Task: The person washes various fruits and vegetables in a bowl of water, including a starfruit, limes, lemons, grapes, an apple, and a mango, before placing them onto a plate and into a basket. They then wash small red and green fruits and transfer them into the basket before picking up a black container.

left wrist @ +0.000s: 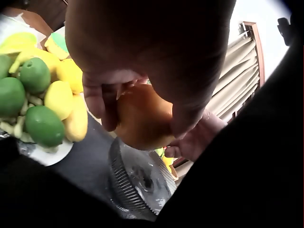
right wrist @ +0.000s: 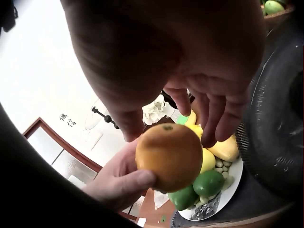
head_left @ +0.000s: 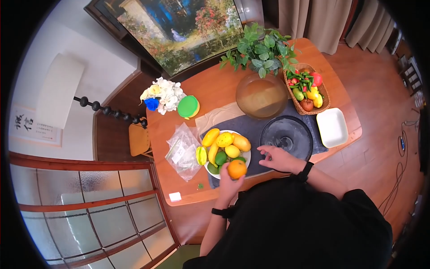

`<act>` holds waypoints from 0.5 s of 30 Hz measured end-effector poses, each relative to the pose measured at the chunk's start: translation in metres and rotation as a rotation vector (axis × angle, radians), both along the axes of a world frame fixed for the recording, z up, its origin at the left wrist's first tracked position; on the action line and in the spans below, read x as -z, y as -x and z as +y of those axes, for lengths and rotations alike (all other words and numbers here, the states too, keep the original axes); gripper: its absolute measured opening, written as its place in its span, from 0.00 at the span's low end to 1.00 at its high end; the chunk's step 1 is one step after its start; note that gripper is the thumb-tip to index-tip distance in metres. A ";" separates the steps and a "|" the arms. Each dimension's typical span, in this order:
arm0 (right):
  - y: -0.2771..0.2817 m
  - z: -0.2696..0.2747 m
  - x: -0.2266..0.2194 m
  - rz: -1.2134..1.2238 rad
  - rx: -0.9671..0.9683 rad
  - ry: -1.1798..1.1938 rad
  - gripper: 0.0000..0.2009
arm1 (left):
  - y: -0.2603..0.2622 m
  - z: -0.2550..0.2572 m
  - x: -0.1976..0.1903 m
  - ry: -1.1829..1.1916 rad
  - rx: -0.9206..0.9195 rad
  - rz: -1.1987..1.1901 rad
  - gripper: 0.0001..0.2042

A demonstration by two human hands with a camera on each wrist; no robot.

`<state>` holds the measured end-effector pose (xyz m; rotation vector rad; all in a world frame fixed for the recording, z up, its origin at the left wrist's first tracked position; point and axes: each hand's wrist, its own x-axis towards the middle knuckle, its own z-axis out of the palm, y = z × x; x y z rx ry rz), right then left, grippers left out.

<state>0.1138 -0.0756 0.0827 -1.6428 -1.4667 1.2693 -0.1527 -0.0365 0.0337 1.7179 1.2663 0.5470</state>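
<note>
An orange (head_left: 237,169) is gripped by the left hand (head_left: 230,184) above the near edge of a white plate (head_left: 249,162). Yellow and green fruits (head_left: 225,139) fill that plate. In the left wrist view, the fingers curl round the orange (left wrist: 145,117). The right hand (head_left: 281,159) hangs over the near side of a dark round ribbed tray (head_left: 299,134), its fingers loosely bent and holding nothing. From the right wrist, the orange (right wrist: 169,157) shows just beyond the right fingers, with the left thumb on it; whether they touch cannot be told.
A brown glass bowl (head_left: 262,96), a wicker basket (head_left: 326,101) of fruits and peppers, and a white dish (head_left: 332,127) stand behind and right. Leafy plants (head_left: 264,49) are at the back. Left lie a plastic bag (head_left: 182,152), a green-lidded container (head_left: 188,106) and flowers (head_left: 166,95).
</note>
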 end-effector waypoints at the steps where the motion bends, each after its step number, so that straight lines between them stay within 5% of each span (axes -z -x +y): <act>1: -0.003 -0.001 0.005 0.000 0.000 0.001 0.26 | 0.012 0.001 0.008 0.001 0.000 0.000 0.38; 6: -0.017 -0.008 0.021 -0.083 0.138 0.045 0.22 | 0.049 0.021 0.023 -0.321 -0.394 0.049 0.37; 12: -0.021 -0.016 0.023 -0.057 0.198 0.102 0.21 | 0.041 0.061 0.017 -0.194 -0.357 -0.096 0.36; 15: -0.023 -0.020 0.026 -0.047 0.203 0.073 0.20 | 0.030 0.071 0.012 -0.225 -0.355 0.055 0.33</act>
